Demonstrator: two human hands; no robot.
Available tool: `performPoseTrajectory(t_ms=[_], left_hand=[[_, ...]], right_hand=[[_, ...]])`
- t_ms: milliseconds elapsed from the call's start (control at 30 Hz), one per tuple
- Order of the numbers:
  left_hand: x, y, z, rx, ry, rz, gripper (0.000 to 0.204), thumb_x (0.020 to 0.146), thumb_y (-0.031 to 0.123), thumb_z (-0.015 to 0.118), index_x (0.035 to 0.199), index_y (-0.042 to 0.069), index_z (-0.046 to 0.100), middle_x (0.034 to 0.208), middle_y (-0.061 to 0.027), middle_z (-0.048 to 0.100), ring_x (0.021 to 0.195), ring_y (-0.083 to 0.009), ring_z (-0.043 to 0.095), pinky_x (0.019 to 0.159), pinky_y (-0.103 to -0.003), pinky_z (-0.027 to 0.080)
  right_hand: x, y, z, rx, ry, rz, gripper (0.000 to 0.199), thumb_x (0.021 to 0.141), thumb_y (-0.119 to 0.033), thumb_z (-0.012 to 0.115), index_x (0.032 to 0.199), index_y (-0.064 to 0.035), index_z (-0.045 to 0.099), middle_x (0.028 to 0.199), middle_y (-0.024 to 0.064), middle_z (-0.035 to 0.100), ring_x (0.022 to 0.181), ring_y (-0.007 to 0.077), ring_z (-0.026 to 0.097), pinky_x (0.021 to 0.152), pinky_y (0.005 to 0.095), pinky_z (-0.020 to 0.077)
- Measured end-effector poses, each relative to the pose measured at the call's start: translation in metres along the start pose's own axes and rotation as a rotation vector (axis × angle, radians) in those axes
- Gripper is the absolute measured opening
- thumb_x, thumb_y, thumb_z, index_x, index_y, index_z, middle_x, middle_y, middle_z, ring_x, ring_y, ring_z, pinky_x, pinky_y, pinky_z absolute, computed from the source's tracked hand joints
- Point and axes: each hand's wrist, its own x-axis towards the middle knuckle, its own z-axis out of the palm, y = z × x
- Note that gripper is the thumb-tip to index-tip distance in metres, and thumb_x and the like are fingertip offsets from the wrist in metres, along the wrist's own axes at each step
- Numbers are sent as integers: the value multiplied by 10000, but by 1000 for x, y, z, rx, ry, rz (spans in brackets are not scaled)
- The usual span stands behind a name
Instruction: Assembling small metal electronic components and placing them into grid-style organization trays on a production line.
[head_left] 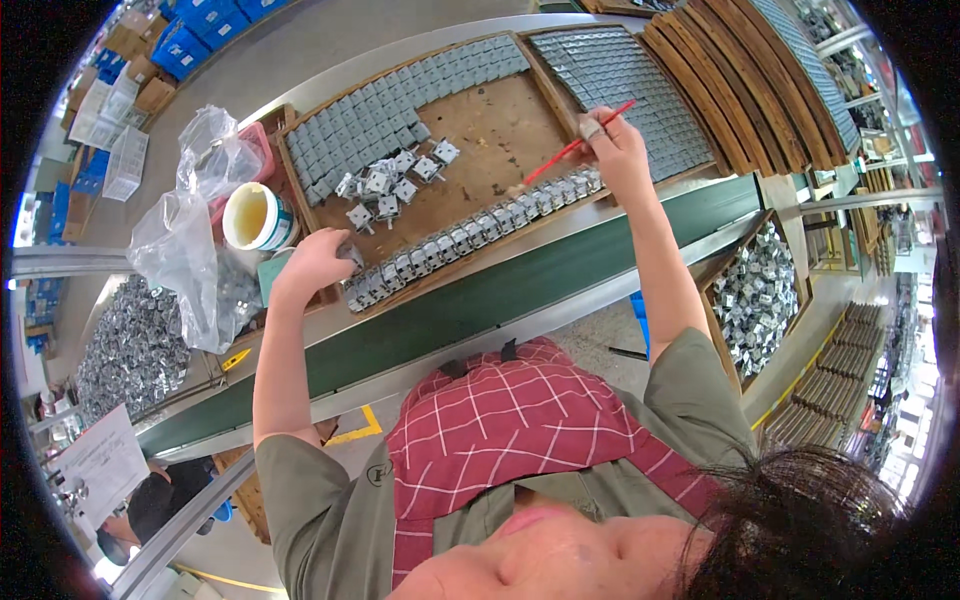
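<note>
Our right hand (618, 155) is closed on a slim red stick (580, 146), its lower end pointing down to the left over a row of metal parts (470, 238) that runs between our two hands along the near edge of a wooden tray (485, 125). Our left hand (322, 262) has its fingers bent at the row's left end; we cannot tell whether they grip a part there. Beyond the left hand, loose metal parts (385, 190) lie on the tray's brown, marked bottom, and flat grey pieces (350, 135) cover its far side. Just past the right hand we see a second tray (600, 62) filled with grey pieces, and farther right a stack of wooden trays (725, 85). Left of our left hand stand a white tub (258, 217) with pale yellow contents and a clear plastic bag (178, 250), with a heap of metal parts (135, 345) farther out. A green belt (540, 270) passes below both hands; below the right one is a wooden box (708, 290) of metal parts. Well beyond the left hand, blue bins (185, 45) line the room.
</note>
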Motion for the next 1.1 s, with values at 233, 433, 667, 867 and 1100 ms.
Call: performPoseTrajectory(t_ms=[233,433,667,867,1100], left_hand=[[30,-1,12,-22,317,95,347,737,109,670,1063,28,585,983,-190,629,963,-365,603,830,-435,479],[42,18,22,96,284,-79,453,690,176,779,1038,51,518,954,-170,643,956,-355,612,802,-432,488],[46,-1,34,-283,383,-105,465,673,164,748,1062,37,526,882,-138,640,853,-276,630,769,-367,483],[37,-29,25,-717,296,-148,460,708,124,724,1117,6,548,873,-46,606,767,-112,565,700,-248,461],[0,14,46,-1803,515,29,257,900,51,591,1139,-14,524,943,-79,629,846,-161,633,798,-301,545]], right_hand=[[4,-7,-16,-249,-54,-49,114,956,-126,525,947,-30,584,744,20,590,660,93,606,603,252,514],[8,2,-31,-369,-59,-96,144,952,-141,537,962,-7,589,698,39,608,655,117,643,605,257,515],[7,-9,-36,-559,-54,-174,222,907,-194,523,914,17,592,675,152,619,635,278,625,625,366,474],[15,-3,-49,-565,-21,-177,159,940,-149,531,904,-2,580,673,55,578,647,139,629,617,288,484],[22,-1,-67,-477,165,-235,188,906,-171,556,929,9,605,753,148,639,727,244,680,670,355,509]])
